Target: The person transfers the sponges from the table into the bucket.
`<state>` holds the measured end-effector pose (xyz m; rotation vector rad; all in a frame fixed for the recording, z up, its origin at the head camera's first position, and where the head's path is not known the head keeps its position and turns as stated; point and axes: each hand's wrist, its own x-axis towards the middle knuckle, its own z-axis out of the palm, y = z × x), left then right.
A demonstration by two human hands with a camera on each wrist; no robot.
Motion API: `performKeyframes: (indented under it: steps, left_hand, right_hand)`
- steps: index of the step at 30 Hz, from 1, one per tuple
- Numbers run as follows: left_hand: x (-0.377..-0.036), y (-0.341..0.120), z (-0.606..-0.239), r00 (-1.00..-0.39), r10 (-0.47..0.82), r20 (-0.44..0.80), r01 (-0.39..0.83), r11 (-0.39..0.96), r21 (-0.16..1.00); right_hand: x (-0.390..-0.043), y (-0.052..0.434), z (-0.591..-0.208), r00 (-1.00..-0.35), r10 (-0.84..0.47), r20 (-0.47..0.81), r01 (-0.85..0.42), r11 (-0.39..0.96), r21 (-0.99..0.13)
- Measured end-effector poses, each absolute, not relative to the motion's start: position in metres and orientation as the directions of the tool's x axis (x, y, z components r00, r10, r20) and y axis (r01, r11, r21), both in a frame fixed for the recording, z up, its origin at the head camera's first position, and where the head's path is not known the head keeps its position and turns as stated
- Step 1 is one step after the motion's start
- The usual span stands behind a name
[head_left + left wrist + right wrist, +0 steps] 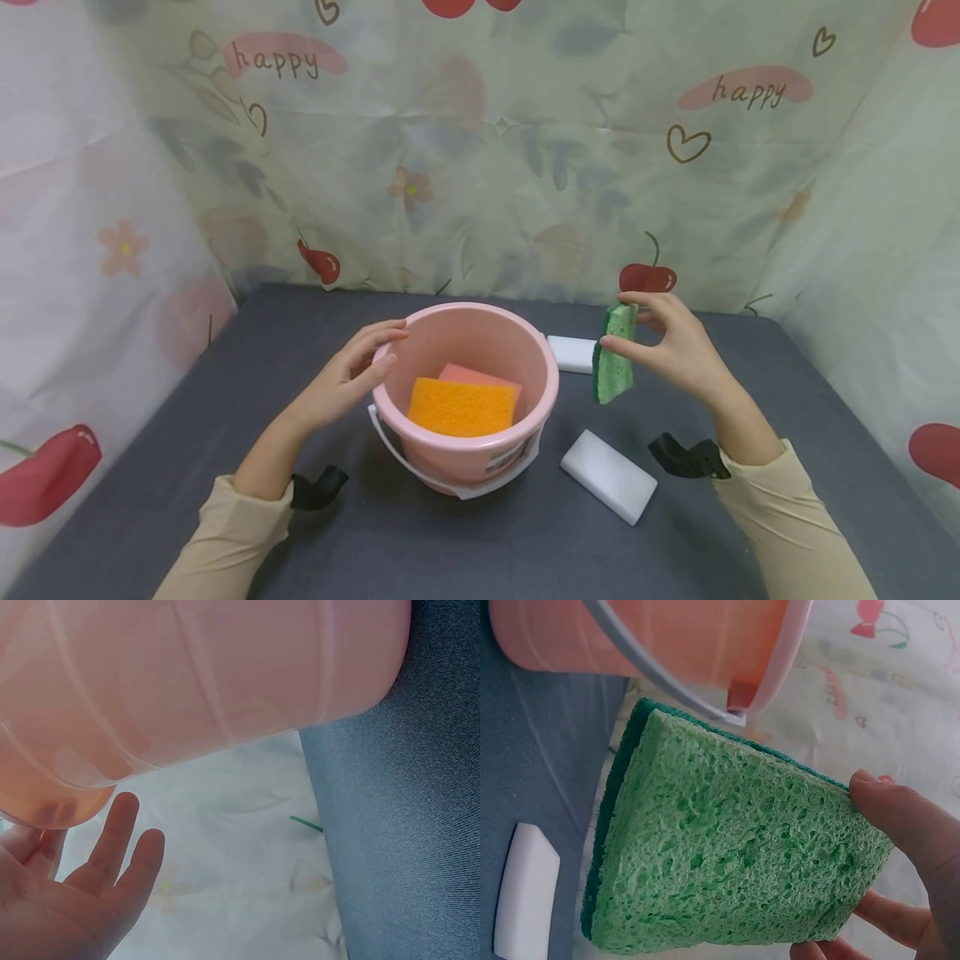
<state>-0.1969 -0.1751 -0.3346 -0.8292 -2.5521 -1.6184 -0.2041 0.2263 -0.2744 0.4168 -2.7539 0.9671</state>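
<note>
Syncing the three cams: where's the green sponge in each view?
Head: green sponge right of centre, held upright by the right hand, off the table.
Left wrist: not in view.
Right wrist: fills the middle, fingertips at its right edge.
Shared landmark: pink bucket, top of both wrist views.

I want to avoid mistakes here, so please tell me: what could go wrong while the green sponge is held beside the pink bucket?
1. The right hand pinches the green sponge only by its upper part, in the air outside the pink bucket; it could slip and land on the table.
2. The left hand only rests on the rim, so the bucket might tip or slide if bumped.
3. The orange sponge already covers much of the bottom, so the green one may not lie flat.
</note>
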Motion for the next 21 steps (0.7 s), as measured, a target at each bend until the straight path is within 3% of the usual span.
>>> performKeyframes:
  steps: [21]
  left_hand:
    - [-0.197,-0.176,-0.334,-0.859,0.429,0.280,0.436,0.326,0.839]
  right_hand:
    - [-0.203,0.201,-0.250,-0.883,-0.287,0.371,-0.459,0.689,-0.560]
